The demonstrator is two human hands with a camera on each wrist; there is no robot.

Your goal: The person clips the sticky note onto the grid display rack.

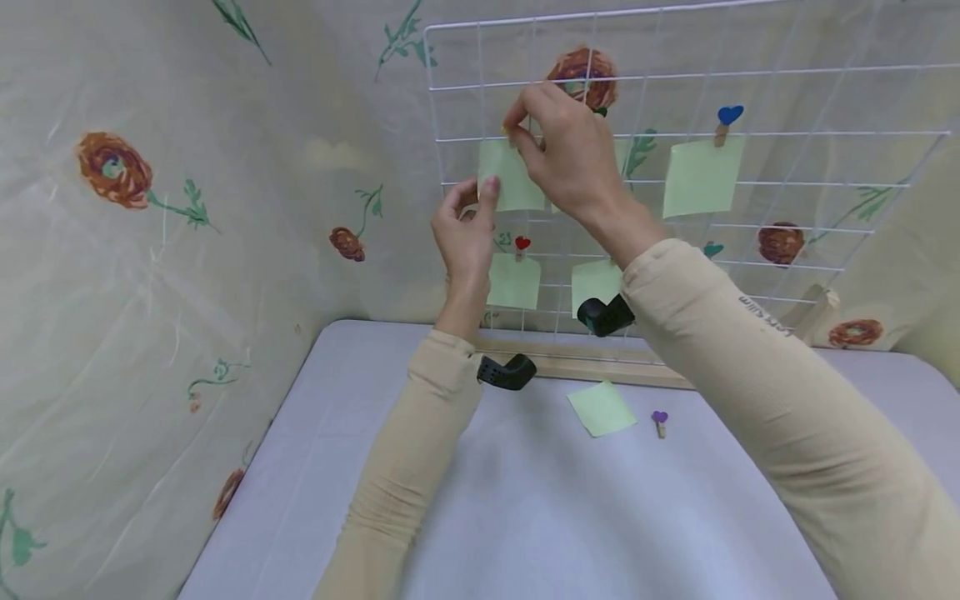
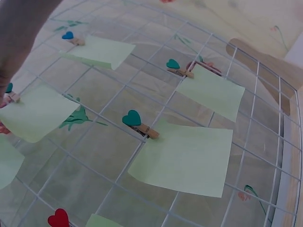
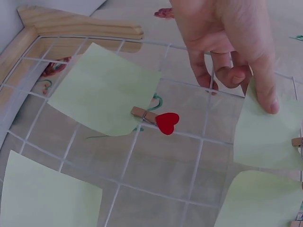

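A pale green paper note (image 1: 513, 177) lies against the upper left of the white wire grid (image 1: 637, 77). My left hand (image 1: 465, 233) pinches its left edge, thumb in front. In the right wrist view, the left hand's thumb (image 3: 268, 97) presses on the note while other fingers reach behind the wires. My right hand (image 1: 564, 150) is at the note's top edge, thumb and forefinger pinching a small clothespin (image 3: 297, 142), which is mostly hidden by the fingers in the head view. Another clipped note with a red heart clothespin (image 1: 522, 244) hangs below.
More green notes hang on the grid, one under a blue heart clothespin (image 1: 727, 121). A wooden base (image 1: 592, 367) supports the grid. On the white table (image 1: 525, 517) lie a loose green note (image 1: 602, 409) and a purple heart clothespin (image 1: 660, 422). Floral sheeting (image 1: 262, 167) hangs behind.
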